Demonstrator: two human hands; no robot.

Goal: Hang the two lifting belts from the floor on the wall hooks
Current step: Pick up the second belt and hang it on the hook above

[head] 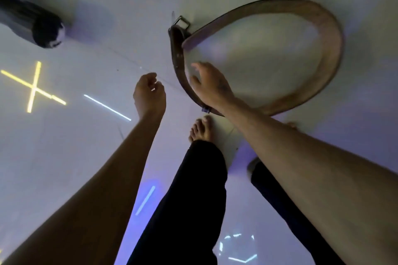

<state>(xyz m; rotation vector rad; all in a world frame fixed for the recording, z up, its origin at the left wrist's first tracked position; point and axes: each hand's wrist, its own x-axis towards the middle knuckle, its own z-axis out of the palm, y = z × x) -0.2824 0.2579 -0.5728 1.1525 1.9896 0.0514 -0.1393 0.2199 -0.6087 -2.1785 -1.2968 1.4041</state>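
A brown leather lifting belt [329, 49] lies curled in an open loop on the pale glossy floor, its metal buckle [182, 22] at the loop's upper left. My right hand [210, 86] hovers over the belt's dark left strap, fingers spread, holding nothing. My left hand [149, 94] hangs to the left of the belt, fingers loosely curled and holding nothing. Only one belt is in view. No wall hooks are visible.
A dark cylindrical object [36, 26] lies at the upper left. My bare foot [201, 129] and black trouser legs [189, 200] stand just below the belt. The glossy floor [86, 140] reflects yellow and white ceiling light strips.
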